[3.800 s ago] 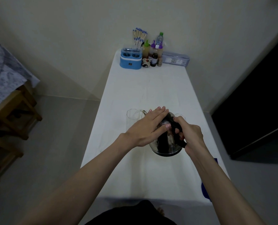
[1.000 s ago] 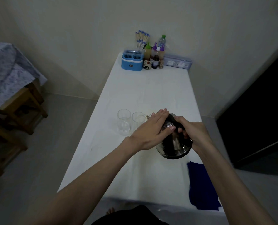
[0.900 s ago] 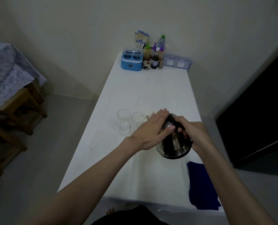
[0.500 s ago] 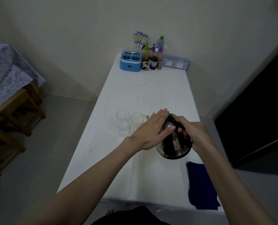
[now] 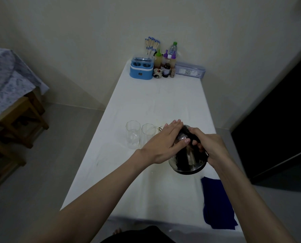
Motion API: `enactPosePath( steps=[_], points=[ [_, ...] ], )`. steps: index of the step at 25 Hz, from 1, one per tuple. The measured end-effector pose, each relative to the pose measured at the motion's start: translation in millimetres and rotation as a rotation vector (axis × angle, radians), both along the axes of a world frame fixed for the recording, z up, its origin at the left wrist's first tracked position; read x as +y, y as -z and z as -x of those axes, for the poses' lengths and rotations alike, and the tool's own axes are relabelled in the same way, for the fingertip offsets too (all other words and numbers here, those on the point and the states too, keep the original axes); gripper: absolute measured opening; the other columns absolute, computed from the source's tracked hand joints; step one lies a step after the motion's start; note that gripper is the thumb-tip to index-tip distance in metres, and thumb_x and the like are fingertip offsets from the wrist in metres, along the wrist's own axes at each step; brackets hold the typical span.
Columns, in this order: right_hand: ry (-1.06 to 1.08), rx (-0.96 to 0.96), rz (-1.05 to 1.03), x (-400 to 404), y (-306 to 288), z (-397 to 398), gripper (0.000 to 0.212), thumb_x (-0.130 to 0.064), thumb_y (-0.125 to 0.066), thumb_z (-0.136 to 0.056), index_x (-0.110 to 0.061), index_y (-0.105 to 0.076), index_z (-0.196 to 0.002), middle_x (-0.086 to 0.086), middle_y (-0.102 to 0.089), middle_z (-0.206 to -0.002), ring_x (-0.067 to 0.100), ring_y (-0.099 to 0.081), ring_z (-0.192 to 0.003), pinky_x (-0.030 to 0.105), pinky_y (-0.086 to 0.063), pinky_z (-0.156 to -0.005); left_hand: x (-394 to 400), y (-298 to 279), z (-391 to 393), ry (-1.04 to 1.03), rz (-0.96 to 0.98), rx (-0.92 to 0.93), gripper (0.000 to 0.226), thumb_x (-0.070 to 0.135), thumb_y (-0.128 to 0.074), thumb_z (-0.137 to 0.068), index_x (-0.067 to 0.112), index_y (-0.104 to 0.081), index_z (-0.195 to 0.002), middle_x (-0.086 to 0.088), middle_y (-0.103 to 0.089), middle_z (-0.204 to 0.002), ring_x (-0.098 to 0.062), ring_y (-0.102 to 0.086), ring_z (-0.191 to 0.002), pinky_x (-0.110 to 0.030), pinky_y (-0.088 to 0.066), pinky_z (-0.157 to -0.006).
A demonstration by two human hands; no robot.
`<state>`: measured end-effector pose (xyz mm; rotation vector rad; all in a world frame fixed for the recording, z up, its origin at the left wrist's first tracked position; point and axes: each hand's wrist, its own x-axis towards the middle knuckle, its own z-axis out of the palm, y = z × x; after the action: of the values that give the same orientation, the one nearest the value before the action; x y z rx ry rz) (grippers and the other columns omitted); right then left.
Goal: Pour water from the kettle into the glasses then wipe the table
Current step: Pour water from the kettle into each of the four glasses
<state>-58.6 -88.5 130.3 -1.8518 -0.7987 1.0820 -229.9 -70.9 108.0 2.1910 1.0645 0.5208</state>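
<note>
A shiny steel kettle [image 5: 188, 160] hangs tilted over the white table [image 5: 156, 102], its spout pointing left toward the nearer of two clear glasses. My right hand [image 5: 209, 146] grips the kettle's black handle. My left hand [image 5: 165, 142] lies flat with straight fingers on the kettle's lid. The right glass [image 5: 148, 135] stands just left of the spout, partly hidden by my left hand. The left glass [image 5: 133, 135] stands beside it. A dark blue cloth [image 5: 218, 202] lies at the table's near right corner, hanging a little over the edge.
At the far end stand a blue container [image 5: 142, 70], several bottles [image 5: 166, 64], a bunch of blue-tipped sticks [image 5: 152, 46] and a clear lidded box [image 5: 190, 71]. Wooden stools [image 5: 21, 120] sit on the floor to the left. A dark door [image 5: 285, 123] is to the right.
Since 3.8 s ago the kettle and both hands have shifted slightly right and two glasses now show. Over the last second the hands and kettle hold nearly still.
</note>
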Motion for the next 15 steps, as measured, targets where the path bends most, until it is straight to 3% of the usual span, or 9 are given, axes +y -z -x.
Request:
enactPosePath(
  steps=[15],
  points=[
    [-0.002, -0.014, 0.000, 2.4, -0.7, 0.9, 0.050, -0.056, -0.079, -0.057, -0.008, -0.076, -0.069, 0.003, -0.068, -0.060, 0.018, -0.053, -0.059, 0.035, -0.046, -0.065, 2.6, -0.8, 2.4, 0.001, 0.013, 0.001, 0.069, 0.049, -0.032, -0.101, 0.012, -0.010, -0.156, -0.002, -0.008, -0.165, -0.006, 0.001, -0.150, -0.024, 0.003, -0.121]
  ],
)
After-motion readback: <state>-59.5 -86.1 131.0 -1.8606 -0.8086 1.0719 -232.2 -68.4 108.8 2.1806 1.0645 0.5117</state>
